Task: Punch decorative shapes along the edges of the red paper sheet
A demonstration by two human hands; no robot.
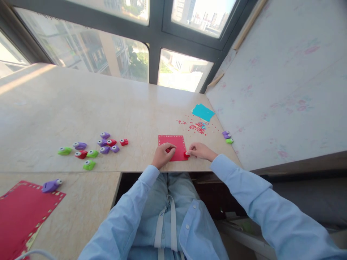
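Note:
A sheet of red paper (179, 146) lies near the table's front edge, with a row of small punched holes along its far edge and more down its right side. My left hand (162, 155) rests over the sheet's left part, thumb and fingers curled together; what they pinch, if anything, is hidden. At the sheet's lower right edge, a small red craft punch (186, 154) is held in the fingertips of my right hand (201, 151). Beyond the sheet, tiny red paper cutouts (197, 127) are scattered, with a few blue ones among them.
Blue paper sheets (203, 112) lie farther back near the wall. Several purple, green and red craft punches (104, 150) stand at left; a few more punches (227, 135) sit by the wall. A large red sheet (21, 216) carries a purple punch (51, 185) at lower left.

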